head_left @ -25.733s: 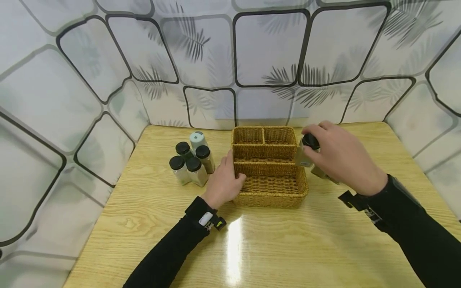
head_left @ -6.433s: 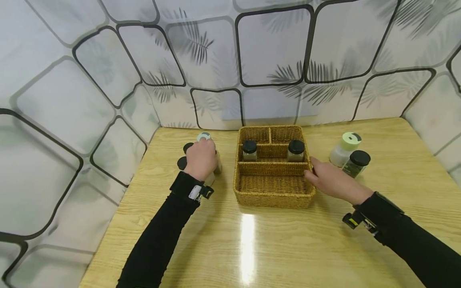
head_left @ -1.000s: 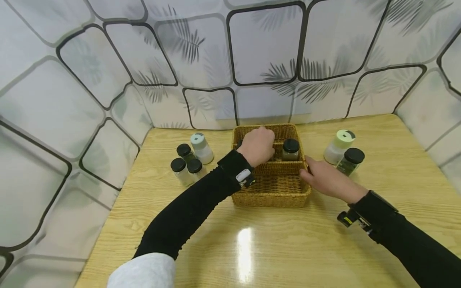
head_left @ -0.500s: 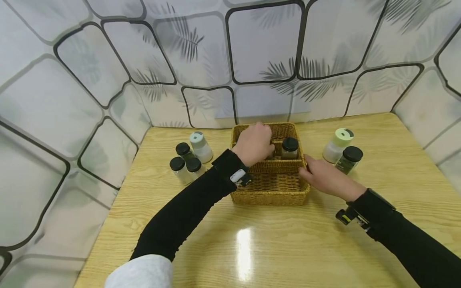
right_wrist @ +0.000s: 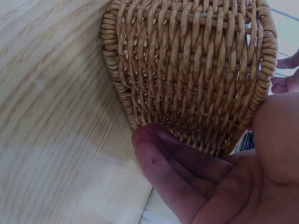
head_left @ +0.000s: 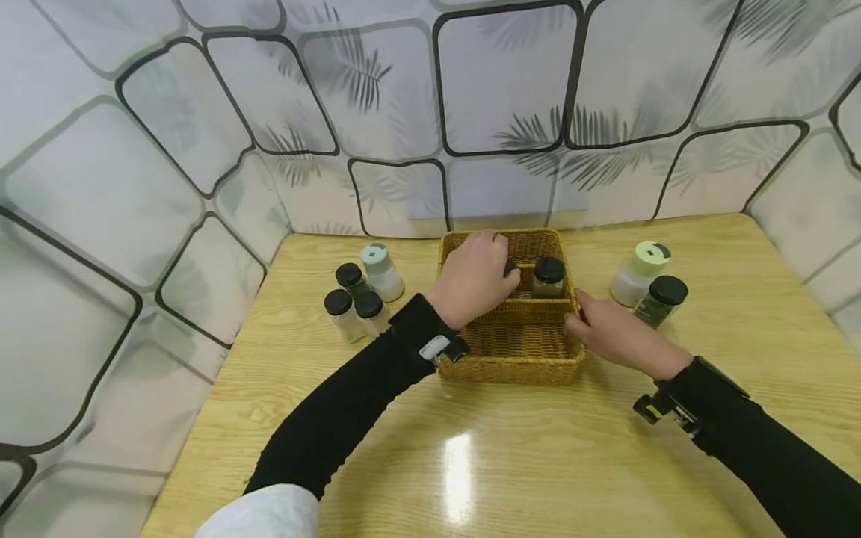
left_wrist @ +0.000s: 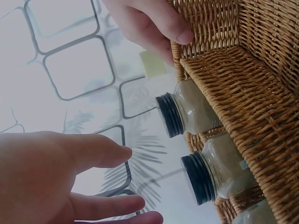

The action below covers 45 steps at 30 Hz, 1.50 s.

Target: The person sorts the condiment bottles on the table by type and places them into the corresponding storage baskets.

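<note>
Basket (head_left: 514, 370) stands at the far middle of the table (head_left: 350, 448), its middle section holding the right jar (head_left: 548, 280), the middle jar (left_wrist: 229, 163) and a left jar (left_wrist: 257, 214), only partly seen. Above it the left hand (head_left: 474, 280) has thumb and fingers apart, gripping nothing. The right hand (head_left: 619, 336) is clamped on the right wall. Fingers brushing the middle jar could tip it against its neighbour; a hard rightward tug could slide the basket into the green-lidded jar (head_left: 635, 276).

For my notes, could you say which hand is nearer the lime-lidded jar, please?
Right: the right hand holds the basket, near the jar; the left hand is farther, above the basket's back half.
</note>
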Motion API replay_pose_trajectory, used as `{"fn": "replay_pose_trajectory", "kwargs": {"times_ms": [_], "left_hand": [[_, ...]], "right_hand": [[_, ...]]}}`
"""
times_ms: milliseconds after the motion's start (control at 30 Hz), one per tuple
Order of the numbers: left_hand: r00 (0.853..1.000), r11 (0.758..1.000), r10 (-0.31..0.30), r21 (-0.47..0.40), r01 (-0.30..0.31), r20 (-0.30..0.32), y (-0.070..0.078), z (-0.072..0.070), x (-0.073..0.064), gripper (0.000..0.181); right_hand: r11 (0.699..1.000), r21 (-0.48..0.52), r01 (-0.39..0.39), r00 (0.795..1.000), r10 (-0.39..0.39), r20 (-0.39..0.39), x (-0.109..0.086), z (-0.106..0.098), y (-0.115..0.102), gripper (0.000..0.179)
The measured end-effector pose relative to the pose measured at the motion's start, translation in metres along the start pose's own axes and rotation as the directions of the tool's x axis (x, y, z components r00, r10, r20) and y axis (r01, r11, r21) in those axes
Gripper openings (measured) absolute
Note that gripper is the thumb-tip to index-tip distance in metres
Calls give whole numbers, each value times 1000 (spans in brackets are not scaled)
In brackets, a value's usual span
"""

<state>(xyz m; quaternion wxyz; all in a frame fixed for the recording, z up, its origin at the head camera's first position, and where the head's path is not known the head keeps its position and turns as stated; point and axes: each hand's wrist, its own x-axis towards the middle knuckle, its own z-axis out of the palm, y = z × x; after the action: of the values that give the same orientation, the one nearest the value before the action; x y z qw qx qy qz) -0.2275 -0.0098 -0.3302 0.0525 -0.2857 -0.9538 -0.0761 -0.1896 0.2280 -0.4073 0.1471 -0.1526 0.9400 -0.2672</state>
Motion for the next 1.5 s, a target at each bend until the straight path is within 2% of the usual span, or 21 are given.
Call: {"fn": "replay_pose_trajectory", "kwargs": {"times_ms": [267,600,833,1033,1233,1500], "left_hand": [[998,999,0,-34,-2,-56,4,2,-1,35],[997,1000,-1,18,2,-76,3,9,-5,35],[992,995,-100,-35,98,-77,-13,14,-21,44],[988,988,-130,-95,122,-85,-28,16,-33,46],[972,968,-216,-151,201,-90,-41,17,-45,40],[968,958,-243,-169,229,-62,-48,26,-46,44]], "right_hand": [[999,-3,-32,999,32,-7,-8,-4,8,60],[999,-10,-52,999,52,-12,-18,-7,15,63],[999,8,-31,999,31,-18,-17,1,12,63],[1000,18,-12,999,13,-35,-12,6,8,62],[999,35,10,1000,-10,-19,-4,9,3,62],[1000,16,-6,999,6,-38,-4,4,4,59]]}}
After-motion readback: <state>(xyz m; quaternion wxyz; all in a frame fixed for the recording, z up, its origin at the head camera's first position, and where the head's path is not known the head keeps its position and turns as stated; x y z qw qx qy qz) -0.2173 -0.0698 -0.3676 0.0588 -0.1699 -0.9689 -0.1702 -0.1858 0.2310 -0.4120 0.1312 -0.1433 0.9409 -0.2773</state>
